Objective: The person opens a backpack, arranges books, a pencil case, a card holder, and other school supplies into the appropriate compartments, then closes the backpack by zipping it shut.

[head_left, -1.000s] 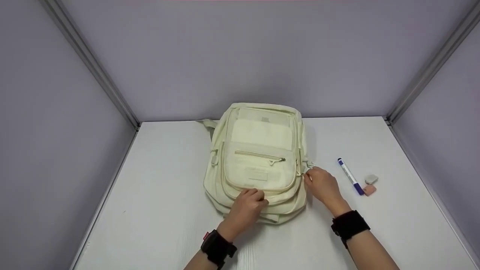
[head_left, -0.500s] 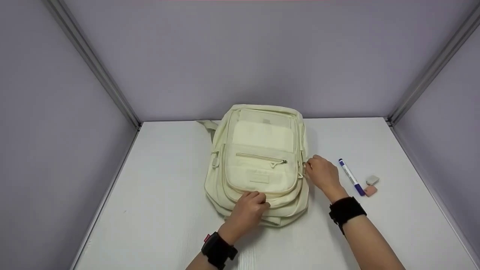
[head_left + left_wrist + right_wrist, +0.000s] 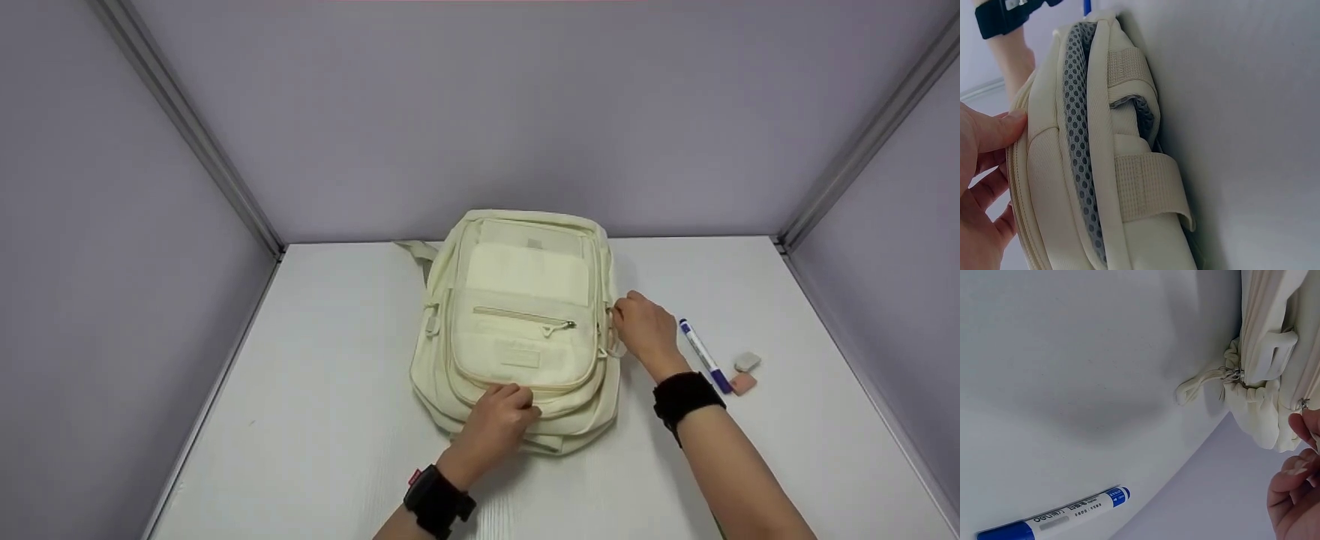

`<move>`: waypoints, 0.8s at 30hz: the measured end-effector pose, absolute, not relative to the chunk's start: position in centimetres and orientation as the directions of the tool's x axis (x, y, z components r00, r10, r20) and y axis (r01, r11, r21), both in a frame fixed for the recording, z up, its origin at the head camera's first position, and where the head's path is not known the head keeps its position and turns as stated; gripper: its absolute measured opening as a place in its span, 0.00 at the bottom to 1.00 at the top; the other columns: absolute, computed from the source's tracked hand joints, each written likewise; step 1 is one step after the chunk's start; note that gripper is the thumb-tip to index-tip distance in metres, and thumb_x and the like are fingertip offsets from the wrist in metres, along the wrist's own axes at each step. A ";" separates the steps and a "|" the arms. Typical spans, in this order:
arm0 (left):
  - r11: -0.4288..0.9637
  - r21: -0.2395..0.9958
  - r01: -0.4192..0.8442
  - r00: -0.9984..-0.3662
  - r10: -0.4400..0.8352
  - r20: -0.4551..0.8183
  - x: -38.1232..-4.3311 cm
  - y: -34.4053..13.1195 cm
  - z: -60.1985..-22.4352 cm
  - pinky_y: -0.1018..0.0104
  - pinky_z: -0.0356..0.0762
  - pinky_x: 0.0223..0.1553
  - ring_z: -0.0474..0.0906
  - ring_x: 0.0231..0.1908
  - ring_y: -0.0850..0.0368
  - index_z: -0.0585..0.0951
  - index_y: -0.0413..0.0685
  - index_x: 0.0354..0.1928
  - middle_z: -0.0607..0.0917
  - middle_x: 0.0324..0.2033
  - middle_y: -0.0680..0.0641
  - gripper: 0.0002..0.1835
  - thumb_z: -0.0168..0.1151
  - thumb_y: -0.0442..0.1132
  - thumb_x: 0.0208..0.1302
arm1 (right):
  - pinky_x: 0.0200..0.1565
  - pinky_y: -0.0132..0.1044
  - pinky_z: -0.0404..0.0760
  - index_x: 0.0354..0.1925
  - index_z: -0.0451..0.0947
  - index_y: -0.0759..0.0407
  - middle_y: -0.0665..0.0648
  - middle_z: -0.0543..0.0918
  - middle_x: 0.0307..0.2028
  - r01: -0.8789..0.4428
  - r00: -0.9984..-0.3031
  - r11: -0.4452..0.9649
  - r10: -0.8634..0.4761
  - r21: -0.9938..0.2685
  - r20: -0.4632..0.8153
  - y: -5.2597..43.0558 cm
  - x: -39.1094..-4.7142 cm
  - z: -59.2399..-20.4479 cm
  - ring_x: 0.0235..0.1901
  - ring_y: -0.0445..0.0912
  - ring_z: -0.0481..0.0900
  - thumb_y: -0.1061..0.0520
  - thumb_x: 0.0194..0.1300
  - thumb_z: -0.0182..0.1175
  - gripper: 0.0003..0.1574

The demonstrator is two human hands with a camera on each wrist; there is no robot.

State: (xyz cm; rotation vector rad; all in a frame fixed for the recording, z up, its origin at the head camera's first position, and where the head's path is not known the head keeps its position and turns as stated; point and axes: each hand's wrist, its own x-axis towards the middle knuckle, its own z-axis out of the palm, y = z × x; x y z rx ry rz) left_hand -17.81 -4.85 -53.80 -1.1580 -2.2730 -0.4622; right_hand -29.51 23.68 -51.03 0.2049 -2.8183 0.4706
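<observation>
A cream backpack [image 3: 529, 274] lies on the white table with its front pocket facing up. My left hand [image 3: 499, 420] grips the pocket's near edge. In the left wrist view, the left thumb [image 3: 1008, 128] lies on the zippered rim, with the other fingers beyond it. At the backpack's right side, my right hand [image 3: 646, 330] pinches a zipper pull, mostly hidden by the fingers; its metal zipper slider [image 3: 1304, 404] shows just above the thumb in the right wrist view. Another zipper's cord pull [image 3: 1193, 388] hangs loose nearby.
To the right of the right hand lies a blue-and-white marker [image 3: 703, 356]. Beside its lower end are a small grey-white block [image 3: 748, 361] and a pink block [image 3: 742, 385]. Grey panels [image 3: 525, 112] enclose the table at the back and both sides.
My right hand has moved up along the backpack's right side, away from me, still pinching. The left hand keeps its hold at the near edge; the backpack has barely shifted.
</observation>
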 end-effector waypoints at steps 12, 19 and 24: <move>0.612 0.089 0.786 -0.539 0.606 0.585 -17.7 -5.3 -54.1 0.58 0.68 0.49 0.72 0.38 0.58 0.85 0.55 0.30 0.75 0.32 0.54 0.05 0.70 0.35 0.60 | 0.23 0.52 0.77 0.35 0.84 0.62 0.58 0.75 0.30 -0.132 -0.944 0.944 -0.027 -0.301 0.328 23.3 -29.8 -51.5 0.25 0.55 0.78 0.57 0.68 0.60 0.10; 0.756 0.108 0.646 -0.686 0.512 0.516 -17.8 -6.2 -54.9 0.37 0.52 0.63 0.63 0.65 0.45 0.79 0.63 0.56 0.72 0.59 0.44 0.24 0.68 0.57 0.59 | 0.40 0.56 0.78 0.50 0.82 0.65 0.65 0.81 0.45 -0.190 -0.930 0.913 -0.050 -0.361 0.364 23.0 -29.3 -51.6 0.41 0.63 0.80 0.60 0.64 0.64 0.16; 0.763 0.060 0.643 -0.698 0.552 0.456 -17.9 -6.6 -55.5 0.28 0.46 0.62 0.55 0.70 0.38 0.73 0.67 0.67 0.65 0.68 0.38 0.30 0.58 0.63 0.65 | 0.50 0.59 0.74 0.55 0.80 0.67 0.67 0.83 0.45 -0.276 -0.938 0.837 -0.127 -0.473 0.323 22.5 -28.9 -51.7 0.47 0.64 0.79 0.65 0.65 0.59 0.20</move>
